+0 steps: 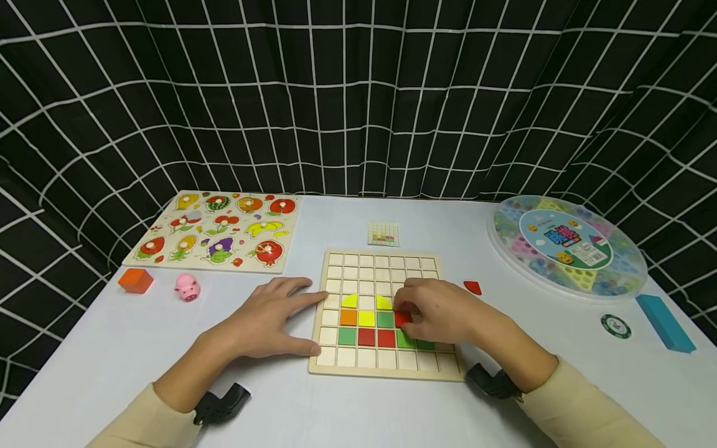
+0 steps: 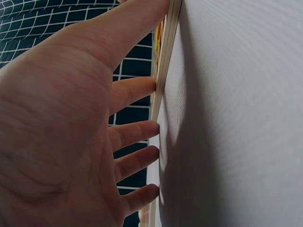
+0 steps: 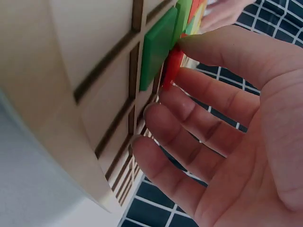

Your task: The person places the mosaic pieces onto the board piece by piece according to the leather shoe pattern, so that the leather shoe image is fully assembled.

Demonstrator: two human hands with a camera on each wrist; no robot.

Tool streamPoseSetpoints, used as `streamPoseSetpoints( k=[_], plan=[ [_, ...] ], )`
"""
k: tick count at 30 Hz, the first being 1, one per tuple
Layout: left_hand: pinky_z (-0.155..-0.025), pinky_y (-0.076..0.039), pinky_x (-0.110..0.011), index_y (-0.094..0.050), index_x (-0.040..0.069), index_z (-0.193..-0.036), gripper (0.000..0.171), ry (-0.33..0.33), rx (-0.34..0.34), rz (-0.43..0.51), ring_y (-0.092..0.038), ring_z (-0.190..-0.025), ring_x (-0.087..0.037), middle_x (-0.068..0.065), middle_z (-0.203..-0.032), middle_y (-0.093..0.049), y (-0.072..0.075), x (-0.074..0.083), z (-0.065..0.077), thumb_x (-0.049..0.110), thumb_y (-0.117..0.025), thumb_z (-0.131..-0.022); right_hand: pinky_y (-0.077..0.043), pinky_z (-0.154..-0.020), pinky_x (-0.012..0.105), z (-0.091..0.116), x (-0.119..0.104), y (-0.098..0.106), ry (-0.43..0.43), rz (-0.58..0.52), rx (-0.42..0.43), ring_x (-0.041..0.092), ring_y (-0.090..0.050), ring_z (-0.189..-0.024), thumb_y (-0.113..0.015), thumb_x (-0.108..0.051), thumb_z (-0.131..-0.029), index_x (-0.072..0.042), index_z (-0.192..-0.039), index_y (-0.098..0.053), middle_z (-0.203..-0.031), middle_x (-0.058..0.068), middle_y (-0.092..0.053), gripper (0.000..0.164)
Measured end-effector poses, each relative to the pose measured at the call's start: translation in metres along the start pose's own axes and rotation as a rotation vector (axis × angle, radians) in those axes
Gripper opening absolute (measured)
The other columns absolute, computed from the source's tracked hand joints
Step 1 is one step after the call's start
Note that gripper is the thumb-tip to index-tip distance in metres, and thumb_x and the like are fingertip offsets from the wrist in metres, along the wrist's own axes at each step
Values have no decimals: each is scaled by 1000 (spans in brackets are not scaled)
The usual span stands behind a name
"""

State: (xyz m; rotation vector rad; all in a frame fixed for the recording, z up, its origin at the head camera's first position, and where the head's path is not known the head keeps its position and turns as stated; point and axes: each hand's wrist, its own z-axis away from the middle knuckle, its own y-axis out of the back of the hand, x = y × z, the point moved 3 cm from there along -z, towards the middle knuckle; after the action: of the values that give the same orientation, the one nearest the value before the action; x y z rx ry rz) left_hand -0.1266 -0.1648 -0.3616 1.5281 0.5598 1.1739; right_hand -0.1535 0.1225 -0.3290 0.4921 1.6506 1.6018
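A wooden grid board (image 1: 386,374) lies on the white table, with several coloured square tiles and two yellow quarter-round tiles in its cells. At the right end of the upper square row, my right hand (image 1: 439,310) pinches a red tile (image 1: 402,319) between thumb and fingers. The right wrist view shows this red tile (image 3: 173,68) tilted at its cell, beside a dark green tile (image 3: 158,47). My left hand (image 1: 266,320) has its fingers spread, thumb and index finger touching the board's left edge. A small pattern card (image 1: 383,234) lies behind the board.
A fruit puzzle board (image 1: 254,269) lies back left, with an orange block (image 1: 135,280) and a pink pig toy (image 1: 187,287) before it. To the right are a loose red piece (image 1: 473,287), a round bead box (image 1: 566,246), a chip (image 1: 615,326) and a blue block (image 1: 665,323).
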Motion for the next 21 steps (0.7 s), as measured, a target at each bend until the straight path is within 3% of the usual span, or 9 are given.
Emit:
streamPoseSetpoints(
  k=[8, 12, 21],
  plan=[
    [-119, -30, -60, -53, 34, -152, 88, -1, -1, 0, -35, -149, -33, -5, -161, -42, 0, 1, -1, 66, -81, -75, -49, -73, 26, 10, 15, 8, -25, -114, 24, 11, -55, -81, -74, -14, -88, -18, -102, -77, -93, -8, -65, 15],
    [-118, -31, -60, -53, 34, -152, 88, -1, -3, -5, -35, -149, -33, -5, -161, -42, 0, 2, -1, 66, -81, -76, -47, -68, 26, 18, 24, 12, -50, -161, 56, 12, -55, -77, -73, -12, -89, -18, -108, -77, -91, -6, -63, 20],
    [-118, -31, -60, -52, 35, -152, 88, 5, 2, -7, -35, -148, -33, -5, -161, -42, 0, 1, 1, 66, -81, -75, -44, -67, 23, 20, 18, 3, 34, -178, 2, 7, -51, -75, -69, -16, -93, -28, -120, -77, -92, -11, -59, 30]
  ],
)
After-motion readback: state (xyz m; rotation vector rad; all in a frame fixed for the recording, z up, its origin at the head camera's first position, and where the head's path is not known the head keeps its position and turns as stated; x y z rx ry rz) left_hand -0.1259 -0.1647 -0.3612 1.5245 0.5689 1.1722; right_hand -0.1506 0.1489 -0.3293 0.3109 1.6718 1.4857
